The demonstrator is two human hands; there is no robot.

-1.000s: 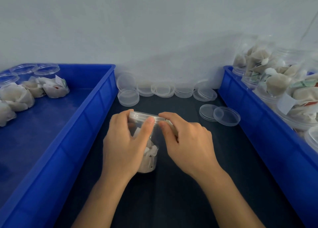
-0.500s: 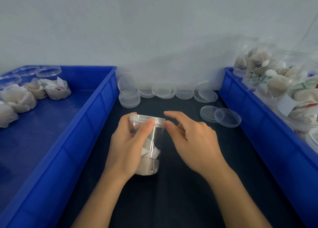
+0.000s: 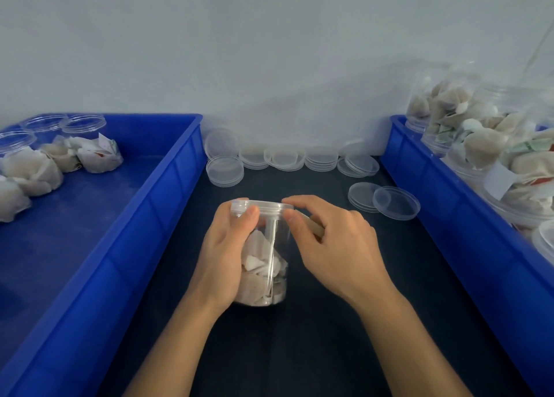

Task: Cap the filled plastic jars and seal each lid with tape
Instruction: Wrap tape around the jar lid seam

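A clear plastic jar [image 3: 271, 264] part-filled with white paper-wrapped pieces stands upright on the dark table between two crates. A clear lid [image 3: 266, 206] sits on its mouth. My left hand [image 3: 227, 258] wraps the jar's left side, thumb pressed on the lid's rim. My right hand [image 3: 335, 246] pinches at the lid's right edge with thumb and forefinger, and a small tan tape roll [image 3: 316, 231] shows tucked under its fingers, mostly hidden. Any tape stretched over the lid is too clear to make out.
The blue crate on the left [image 3: 168, 204] holds several lidded jars [image 3: 90, 153] at its far end. The blue crate on the right [image 3: 434, 204] is packed with filled jars [image 3: 479, 144]. Stacks of spare lids [image 3: 284, 159] line the wall; two loose lids [image 3: 395, 203] lie right of my hands.
The jar has gone from tilted to upright in my left hand. My right hand has slid from over the lid to its right edge.
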